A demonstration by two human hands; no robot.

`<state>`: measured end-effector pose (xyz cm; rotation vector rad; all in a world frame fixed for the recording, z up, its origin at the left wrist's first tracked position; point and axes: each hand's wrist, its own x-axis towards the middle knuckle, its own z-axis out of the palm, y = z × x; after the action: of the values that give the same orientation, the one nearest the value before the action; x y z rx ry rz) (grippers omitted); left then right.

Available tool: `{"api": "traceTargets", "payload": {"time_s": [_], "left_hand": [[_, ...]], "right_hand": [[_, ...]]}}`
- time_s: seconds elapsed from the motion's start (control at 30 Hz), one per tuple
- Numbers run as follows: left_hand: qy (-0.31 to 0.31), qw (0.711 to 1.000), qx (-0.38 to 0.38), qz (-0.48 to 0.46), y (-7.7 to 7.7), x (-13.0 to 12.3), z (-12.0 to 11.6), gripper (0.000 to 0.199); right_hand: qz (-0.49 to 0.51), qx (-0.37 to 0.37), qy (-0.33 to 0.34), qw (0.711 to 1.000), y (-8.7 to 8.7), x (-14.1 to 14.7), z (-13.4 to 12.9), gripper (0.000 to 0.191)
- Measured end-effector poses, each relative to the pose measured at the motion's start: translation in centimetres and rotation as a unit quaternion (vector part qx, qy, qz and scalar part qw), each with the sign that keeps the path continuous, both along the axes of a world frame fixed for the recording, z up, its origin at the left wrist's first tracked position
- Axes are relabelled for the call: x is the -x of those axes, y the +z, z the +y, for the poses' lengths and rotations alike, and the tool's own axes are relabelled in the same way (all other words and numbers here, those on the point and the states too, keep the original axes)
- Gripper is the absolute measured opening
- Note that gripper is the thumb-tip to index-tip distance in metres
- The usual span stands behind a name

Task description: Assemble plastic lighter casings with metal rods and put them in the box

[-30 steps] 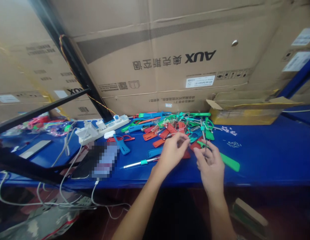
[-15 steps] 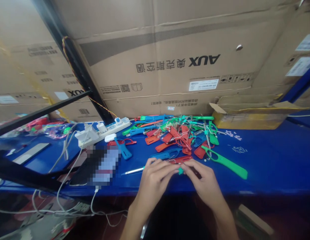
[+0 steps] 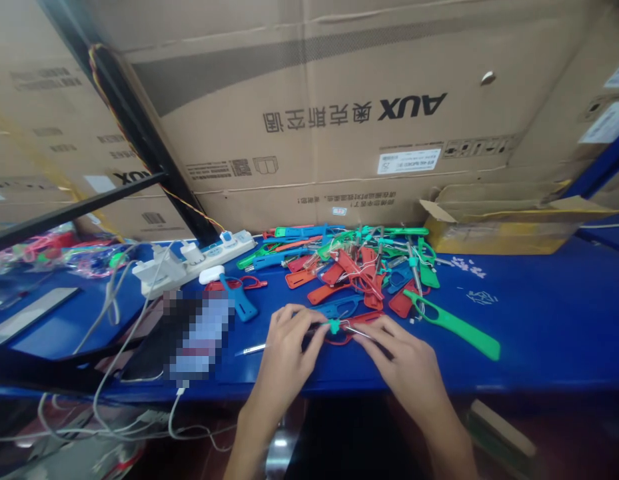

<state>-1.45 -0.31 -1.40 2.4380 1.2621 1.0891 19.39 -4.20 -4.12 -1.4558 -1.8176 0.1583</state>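
1. The left hand (image 3: 284, 360) is pinching a thin silver wire (image 3: 356, 329), fingers almost shut, with a small teal plastic bead (image 3: 334, 326) just beside them.
2. The right hand (image 3: 409, 367) is holding the wire's other end, half curled.
3. A loose pinch could be dropping the wire into the heap of red, green and blue plastic tags (image 3: 356, 273) just ahead.

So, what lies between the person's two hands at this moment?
In the head view, between the left hand and the right hand lie a teal plastic clip on a thin metal wire, above a red plastic loop.
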Motion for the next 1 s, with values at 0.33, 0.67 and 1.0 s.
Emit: {"api": "traceTargets", "payload": {"time_s": [0.33,0.67,1.0], "left_hand": [[0.01,0.999,0.027,0.025,-0.2,0.1,0.3,0.008],[-0.007,0.998,0.058,0.019,-0.5,0.1,0.9,0.007],[0.004,0.995,-0.008,0.099,-0.1,-0.5,0.6,0.005]], "right_hand": [[-0.022,0.042,0.002,0.999,0.3,-0.1,0.1,0.033],[0.048,0.108,0.03,0.993,1.0,-0.4,0.3,0.026],[0.089,0.124,0.053,0.987,1.4,-0.8,0.3,0.029]]}}
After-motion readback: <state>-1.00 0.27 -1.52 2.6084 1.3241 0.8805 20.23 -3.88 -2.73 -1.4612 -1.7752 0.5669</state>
